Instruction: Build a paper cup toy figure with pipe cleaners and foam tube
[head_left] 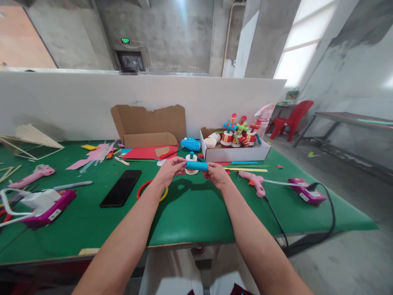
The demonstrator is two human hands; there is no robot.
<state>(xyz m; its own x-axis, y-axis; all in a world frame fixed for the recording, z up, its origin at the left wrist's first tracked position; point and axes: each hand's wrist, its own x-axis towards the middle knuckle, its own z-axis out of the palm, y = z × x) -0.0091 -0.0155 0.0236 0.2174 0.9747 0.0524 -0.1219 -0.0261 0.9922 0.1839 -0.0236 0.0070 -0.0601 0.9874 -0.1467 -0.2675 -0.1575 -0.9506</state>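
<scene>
**A:** Where is the blue roll [197, 165]?

**B:** Up above the green table [190, 213]. The left hand [170, 169] pinches one end and the right hand [215, 173] pinches the other.

**A:** What could go wrong?

**B:** I think it could get squashed if the fingers press hard. It could slip too, and knock over the little toy [192, 163] right behind it.

**A:** How many things do you count?

**B:** One roll. Two pink glue guns [253, 180] [32, 176]. One black phone [121, 187]. One white box [235, 152] of toys.
</scene>
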